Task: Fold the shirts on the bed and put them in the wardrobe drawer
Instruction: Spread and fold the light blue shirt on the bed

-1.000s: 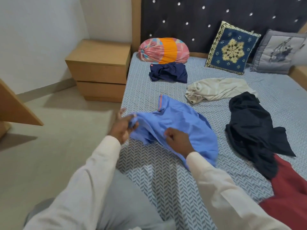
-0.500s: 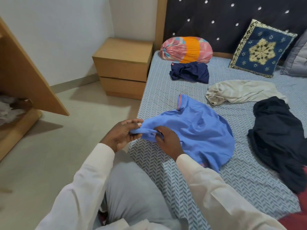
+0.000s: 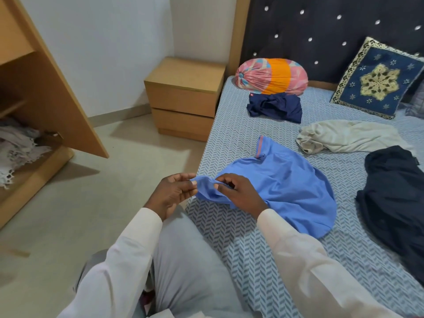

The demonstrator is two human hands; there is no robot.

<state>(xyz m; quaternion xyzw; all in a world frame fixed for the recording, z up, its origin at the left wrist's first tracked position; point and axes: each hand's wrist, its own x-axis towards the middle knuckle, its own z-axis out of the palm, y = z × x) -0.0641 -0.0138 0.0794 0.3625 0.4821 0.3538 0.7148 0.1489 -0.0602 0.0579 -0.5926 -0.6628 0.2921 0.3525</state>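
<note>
A light blue polo shirt with an orange-trimmed collar lies crumpled near the bed's left edge. My left hand pinches the end of its sleeve just off the mattress edge. My right hand pinches the same sleeve a little further in. Other shirts lie unfolded on the bed: a navy one near the headboard, a cream one in the middle, a black one at the right. The open wardrobe stands at the left, with pale cloth in its lower compartment.
A wooden two-drawer nightstand stands between the wall and the bed. A pink and orange bolster and a blue embroidered cushion lean against the dark studded headboard. The wardrobe's open door juts over the beige floor.
My view has swung left, bringing the open wardrobe into sight. Both hands have drawn together on the blue shirt's sleeve, my right hand shifting from the shirt's body toward the left hand.
</note>
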